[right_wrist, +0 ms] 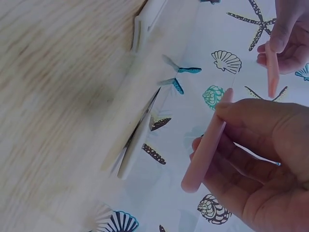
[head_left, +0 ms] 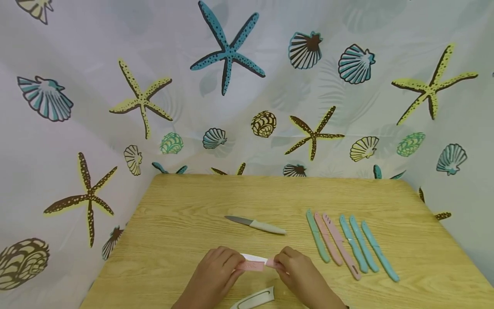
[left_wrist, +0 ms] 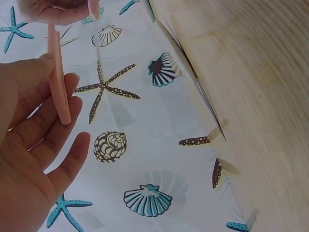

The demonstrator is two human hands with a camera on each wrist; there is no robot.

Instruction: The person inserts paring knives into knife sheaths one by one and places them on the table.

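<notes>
In the head view, my left hand [head_left: 220, 267] pinches a pink knife sheath [head_left: 251, 266] between thumb and fingers. My right hand [head_left: 299, 268] holds a small pink knife by its handle [head_left: 272, 263], which shows as a smooth rounded grip [right_wrist: 207, 150] in the right wrist view. A bright white blade [head_left: 254, 258] reaches from the handle toward my left hand, along the sheath's upper edge. The left wrist view shows the sheath [left_wrist: 59, 82] edge-on between my left thumb and fingers.
Beyond my hands lies a white-handled knife [head_left: 268, 226] with a bare grey blade. A white sheath [head_left: 254, 299] lies near me. To the right, several sheathed knives lie in a row: green [head_left: 318, 236], pink [head_left: 341, 246] and blue [head_left: 380, 251]. A shell-patterned cloth [head_left: 247, 86] hangs behind the wooden table [head_left: 185, 206].
</notes>
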